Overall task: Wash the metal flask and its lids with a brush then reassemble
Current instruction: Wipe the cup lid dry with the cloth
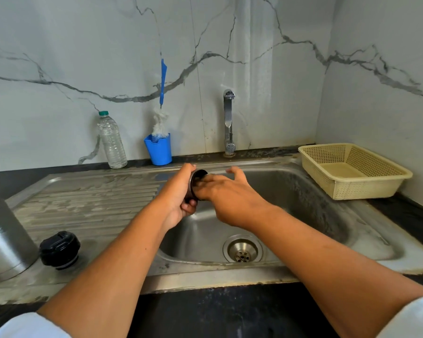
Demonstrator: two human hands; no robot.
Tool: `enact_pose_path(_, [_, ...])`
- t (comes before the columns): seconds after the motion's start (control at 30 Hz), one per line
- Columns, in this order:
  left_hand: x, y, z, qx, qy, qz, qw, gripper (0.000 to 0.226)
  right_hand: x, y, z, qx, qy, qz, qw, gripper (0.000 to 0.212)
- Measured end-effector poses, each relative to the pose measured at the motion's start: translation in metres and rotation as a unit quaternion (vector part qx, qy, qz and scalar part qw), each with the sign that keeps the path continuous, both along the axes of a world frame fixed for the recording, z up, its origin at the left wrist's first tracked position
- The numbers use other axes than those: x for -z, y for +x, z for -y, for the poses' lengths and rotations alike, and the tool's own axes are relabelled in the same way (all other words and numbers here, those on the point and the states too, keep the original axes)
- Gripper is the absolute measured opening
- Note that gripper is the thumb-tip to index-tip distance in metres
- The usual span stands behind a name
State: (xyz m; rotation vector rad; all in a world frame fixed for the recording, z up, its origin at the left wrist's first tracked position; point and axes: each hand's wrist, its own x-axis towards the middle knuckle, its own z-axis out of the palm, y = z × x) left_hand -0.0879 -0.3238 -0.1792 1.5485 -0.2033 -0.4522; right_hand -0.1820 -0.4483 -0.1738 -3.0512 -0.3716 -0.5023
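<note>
My left hand (181, 198) grips a metal cup lid (195, 182) with a dark rim, held on its side over the sink basin (291, 191). The fingers of my right hand (226, 195) reach into the lid's open mouth, with the thumb raised above it. The metal flask (3, 240) stands at the far left on the drainboard (88, 203). Beside the flask lies a black stopper lid (60, 250). A bottle brush (161, 113) with a blue handle and white bristles stands in a blue cup (158, 150) against the wall.
A tap (228, 120) rises behind the basin, with no water running. A clear plastic bottle (111, 140) stands left of the blue cup. A cream plastic basket (352, 170) sits at the right. The drain (242, 248) is in the basin's front.
</note>
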Motion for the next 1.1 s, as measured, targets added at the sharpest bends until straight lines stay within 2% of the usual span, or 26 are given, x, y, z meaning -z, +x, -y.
enact_pose_path(0.07, [-0.002, 0.002, -0.002, 0.004, 0.008, -0.023, 1.0, 0.035, -0.002, -0.002, -0.006, 0.016, -0.08, 0.03, 0.996, 0.061])
enact_pose_path(0.13, [-0.005, 0.002, -0.004, 0.009, 0.004, -0.026, 1.0, 0.036, 0.0, -0.002, -0.012, 0.029, -0.091, 0.046, 0.994, 0.055])
enact_pose_path(0.3, [-0.004, 0.001, 0.002, -0.026, -0.013, -0.003, 1.0, 0.032, -0.006, 0.0, -0.025, 0.03, 0.074, 0.003, 0.997, 0.032])
enact_pose_path(0.4, [-0.002, -0.001, 0.007, -0.053, -0.048, 0.025, 0.997, 0.025, -0.019, 0.001, -0.026, 0.057, 0.254, -0.062, 0.964, 0.012])
enact_pose_path(0.47, [-0.001, -0.005, 0.011, -0.078, -0.05, 0.074, 0.993, 0.024, -0.025, 0.001, -0.021, 0.042, 0.396, -0.088, 0.913, 0.007])
enact_pose_path(0.53, [0.002, -0.009, 0.013, -0.088, -0.04, 0.141, 0.985, 0.024, -0.025, -0.003, -0.015, 0.023, 0.522, -0.124, 0.844, 0.01])
enact_pose_path(0.63, [0.008, -0.01, 0.016, -0.08, -0.042, 0.232, 0.969, 0.028, -0.017, -0.008, -0.01, -0.001, 0.691, -0.154, 0.706, 0.004])
enact_pose_path(0.67, [0.008, -0.01, 0.018, -0.084, -0.043, 0.251, 0.963, 0.029, -0.014, -0.007, -0.007, -0.006, 0.739, -0.157, 0.655, 0.013])
enact_pose_path(0.73, [0.005, -0.01, 0.022, -0.089, -0.049, 0.279, 0.955, 0.027, -0.011, -0.006, -0.004, -0.022, 0.806, -0.173, 0.565, 0.027])
enact_pose_path(0.8, [0.002, -0.012, 0.024, -0.087, -0.062, 0.298, 0.949, 0.03, -0.011, -0.004, -0.002, -0.047, 0.827, -0.193, 0.526, 0.029])
enact_pose_path(0.87, [0.001, -0.013, 0.024, -0.084, -0.074, 0.297, 0.948, 0.042, -0.011, -0.003, 0.0, -0.062, 0.823, -0.197, 0.529, 0.025])
enact_pose_path(0.97, [0.002, -0.017, 0.021, -0.066, -0.081, 0.249, 0.963, 0.062, -0.011, -0.002, 0.0, -0.057, 0.787, -0.159, 0.593, 0.022])
enact_pose_path(1.03, [0.004, -0.016, 0.019, -0.043, -0.04, 0.192, 0.98, 0.076, -0.012, -0.003, 0.0, -0.04, 0.732, -0.112, 0.671, 0.025])
enact_pose_path(1.1, [0.006, -0.011, 0.016, -0.011, 0.018, 0.17, 0.985, 0.091, -0.009, -0.002, 0.003, -0.007, 0.608, -0.039, 0.793, 0.033])
